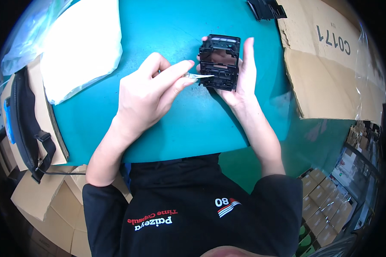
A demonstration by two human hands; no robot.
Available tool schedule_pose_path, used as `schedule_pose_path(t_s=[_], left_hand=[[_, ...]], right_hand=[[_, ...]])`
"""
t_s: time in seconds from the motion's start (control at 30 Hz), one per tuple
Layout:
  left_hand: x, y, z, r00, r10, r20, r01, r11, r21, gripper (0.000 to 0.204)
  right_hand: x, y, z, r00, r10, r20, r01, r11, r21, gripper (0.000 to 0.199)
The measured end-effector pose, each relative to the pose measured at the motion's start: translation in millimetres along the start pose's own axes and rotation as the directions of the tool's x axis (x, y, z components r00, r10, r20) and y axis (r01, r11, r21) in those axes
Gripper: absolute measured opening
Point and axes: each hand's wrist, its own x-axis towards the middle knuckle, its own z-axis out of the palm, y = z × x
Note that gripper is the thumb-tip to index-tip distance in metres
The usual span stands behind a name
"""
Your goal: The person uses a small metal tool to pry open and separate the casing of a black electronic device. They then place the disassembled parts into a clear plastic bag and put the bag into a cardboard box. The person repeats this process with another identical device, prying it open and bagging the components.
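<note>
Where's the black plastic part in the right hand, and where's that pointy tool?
Black plastic part (220,64): head view, on its middle.
Pointy tool (199,76): head view, on its shiny metal.

Two hands (143,96) (245,79), one pointed tool (199,76), one held black frame (227,72)

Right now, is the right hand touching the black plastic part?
Touching. The head view shows the right hand cradling the black plastic part from behind and reaching round to its left edge.
</note>
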Motion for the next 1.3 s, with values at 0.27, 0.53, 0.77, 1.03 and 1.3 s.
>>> schedule_pose_path(t_s=[0.27, 0.53, 0.77, 1.03, 1.3], left_hand=[[0, 0, 6, 0.995, 0.103, 0.003, -0.103, 0.994, 0.046, 0.029], [-1, -1, 10, 0.994, 0.091, -0.059, -0.085, 0.991, 0.103, 0.025], [0, 1, 6, 0.996, 0.08, -0.044, -0.074, 0.991, 0.116, 0.022], [0, 6, 0, 0.994, 0.107, -0.033, -0.102, 0.987, 0.122, 0.021], [0, 4, 1, 0.988, 0.146, -0.043, -0.141, 0.984, 0.112, 0.022]], right_hand=[[-3, 10, 4, 0.992, 0.059, -0.111, -0.065, 0.996, -0.053, 0.084], [-5, 12, 9, 0.995, 0.046, -0.091, -0.058, 0.989, -0.136, 0.082], [-8, 12, 15, 0.991, 0.036, -0.132, -0.058, 0.984, -0.169, 0.084], [-11, 17, 18, 0.992, 0.031, -0.12, -0.056, 0.976, -0.212, 0.082], [-11, 19, 18, 0.996, 0.02, -0.086, -0.038, 0.977, -0.21, 0.079]])
